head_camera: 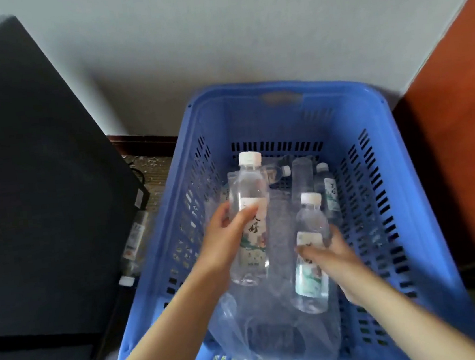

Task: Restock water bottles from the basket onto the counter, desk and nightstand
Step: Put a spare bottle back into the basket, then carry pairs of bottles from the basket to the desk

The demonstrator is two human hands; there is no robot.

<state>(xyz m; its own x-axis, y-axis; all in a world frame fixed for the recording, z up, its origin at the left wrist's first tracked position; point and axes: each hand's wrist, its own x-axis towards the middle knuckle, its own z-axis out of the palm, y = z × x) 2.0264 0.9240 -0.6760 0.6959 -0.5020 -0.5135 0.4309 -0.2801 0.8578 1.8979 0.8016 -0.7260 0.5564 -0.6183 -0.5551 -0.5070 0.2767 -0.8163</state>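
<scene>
A blue slotted plastic basket stands on the floor against the wall. My left hand grips a clear water bottle with a white cap and green label, lifted inside the basket. My right hand holds a second, similar bottle by its label, cap pointing away from me. Further bottles lie at the far end of the basket. Crumpled clear plastic wrap covers the basket's near floor.
A large black box-like object stands to the left of the basket. One more bottle lies on the floor between it and the basket. An orange-brown panel rises on the right. The white wall is just behind.
</scene>
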